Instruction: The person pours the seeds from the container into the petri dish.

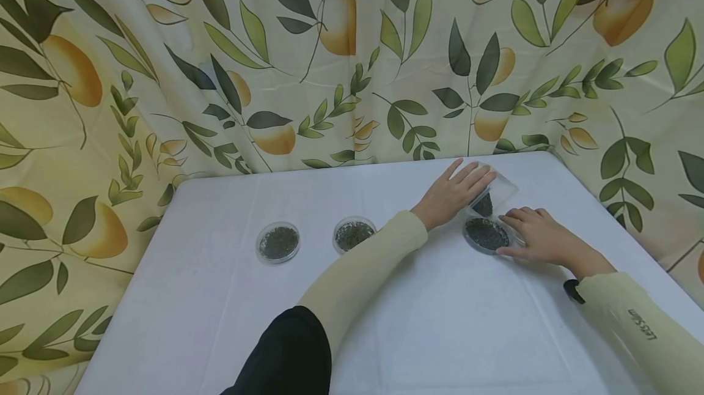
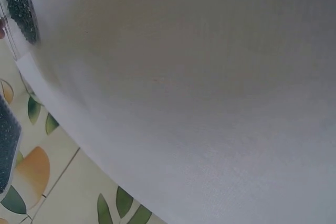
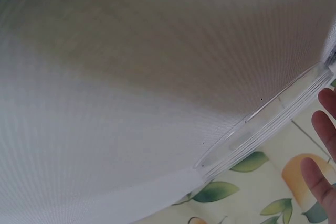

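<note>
My left hand [image 1: 456,193] holds a clear plastic box [image 1: 502,192], its fingers lying along the side and its thumb hidden. The box is tilted, and dark granules [image 1: 483,205] gather in its lower corner, close over a round clear dish [image 1: 487,235] filled with similar granules. In the left wrist view, part of the box's dark contents [image 2: 7,145] shows at the left edge. My right hand [image 1: 541,237] lies just right of that dish, fingers spread and thumb right at its rim. The right wrist view shows its fingers [image 3: 315,177] extended near a clear plastic rim [image 3: 268,121].
Two more round clear dishes with dark granules, the left dish [image 1: 278,242] and the middle dish [image 1: 354,234], stand on the white-covered table [image 1: 440,334]. My left sleeve [image 1: 363,279] partly overlaps the middle one. A leaf-and-fruit patterned curtain [image 1: 330,101] hangs behind the table's back edge.
</note>
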`<act>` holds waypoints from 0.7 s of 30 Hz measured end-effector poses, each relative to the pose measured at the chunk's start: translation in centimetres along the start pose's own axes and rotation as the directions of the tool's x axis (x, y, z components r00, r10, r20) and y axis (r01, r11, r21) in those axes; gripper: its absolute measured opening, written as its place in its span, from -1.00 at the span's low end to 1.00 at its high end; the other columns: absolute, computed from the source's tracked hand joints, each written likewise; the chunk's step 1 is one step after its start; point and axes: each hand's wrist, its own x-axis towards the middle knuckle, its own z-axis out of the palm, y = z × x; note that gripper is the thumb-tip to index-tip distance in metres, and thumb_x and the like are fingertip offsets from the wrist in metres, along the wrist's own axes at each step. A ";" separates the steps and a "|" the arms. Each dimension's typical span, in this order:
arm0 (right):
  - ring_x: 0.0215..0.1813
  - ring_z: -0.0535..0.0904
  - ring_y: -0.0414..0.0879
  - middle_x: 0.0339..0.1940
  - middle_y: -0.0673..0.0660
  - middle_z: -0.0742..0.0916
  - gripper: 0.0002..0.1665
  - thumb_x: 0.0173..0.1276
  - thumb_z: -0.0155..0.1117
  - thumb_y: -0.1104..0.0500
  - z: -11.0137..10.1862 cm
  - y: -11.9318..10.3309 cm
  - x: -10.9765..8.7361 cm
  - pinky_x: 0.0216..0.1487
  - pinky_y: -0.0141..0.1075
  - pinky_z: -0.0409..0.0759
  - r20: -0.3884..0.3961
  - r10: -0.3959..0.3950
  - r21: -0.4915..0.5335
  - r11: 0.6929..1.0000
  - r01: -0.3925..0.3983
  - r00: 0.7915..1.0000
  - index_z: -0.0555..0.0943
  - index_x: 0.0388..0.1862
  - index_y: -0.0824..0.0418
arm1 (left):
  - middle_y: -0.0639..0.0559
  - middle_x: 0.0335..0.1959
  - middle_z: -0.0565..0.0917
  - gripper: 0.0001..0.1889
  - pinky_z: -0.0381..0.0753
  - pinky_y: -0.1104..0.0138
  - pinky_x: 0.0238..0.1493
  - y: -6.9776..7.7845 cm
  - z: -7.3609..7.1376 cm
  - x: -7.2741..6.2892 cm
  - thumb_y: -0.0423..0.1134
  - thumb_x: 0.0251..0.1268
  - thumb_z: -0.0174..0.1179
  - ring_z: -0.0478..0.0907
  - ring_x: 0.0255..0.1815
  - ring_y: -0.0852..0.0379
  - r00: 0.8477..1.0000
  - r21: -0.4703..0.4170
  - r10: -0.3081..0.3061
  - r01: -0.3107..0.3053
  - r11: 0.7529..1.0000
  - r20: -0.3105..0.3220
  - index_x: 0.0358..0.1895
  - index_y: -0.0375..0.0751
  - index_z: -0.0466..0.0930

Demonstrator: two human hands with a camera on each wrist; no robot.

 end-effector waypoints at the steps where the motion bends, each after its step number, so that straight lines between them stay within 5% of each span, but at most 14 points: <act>1: 0.13 0.45 0.27 0.06 0.36 0.60 -0.05 0.08 0.26 -0.37 0.0 0.0 0.0 0.07 0.23 0.36 -0.003 -0.001 -0.001 1.000 0.001 1.000 0.51 0.12 0.42 | 0.13 0.49 0.15 -0.38 -0.05 0.14 0.53 0.0 0.0 0.0 -0.35 0.43 -0.12 0.09 0.49 0.14 1.000 0.001 0.000 0.000 1.000 -0.001 0.49 0.00 -0.05; 14: 0.13 0.45 0.27 0.07 0.37 0.59 -0.04 0.07 0.25 -0.38 -0.1 0.0 0.1 0.07 0.22 0.36 0.007 0.008 -0.006 1.000 -0.008 1.000 0.51 0.12 0.42 | 0.14 0.47 0.18 -0.42 -0.07 0.16 0.53 0.0 0.0 -0.4 -0.29 0.46 -0.15 0.10 0.49 0.15 1.000 -0.012 -0.025 0.025 1.000 0.008 0.49 -0.01 -0.04; 21: 0.13 0.45 0.27 0.07 0.37 0.60 -0.03 0.07 0.25 -0.39 0.0 -0.1 0.0 0.07 0.21 0.36 0.004 0.007 -0.011 1.000 -0.007 1.000 0.51 0.12 0.42 | 0.13 0.43 0.26 -0.24 -0.04 0.17 0.53 -0.2 0.0 -0.6 0.05 0.26 0.15 0.16 0.46 0.15 0.998 -0.068 -0.069 0.070 0.995 0.011 0.46 -0.04 0.05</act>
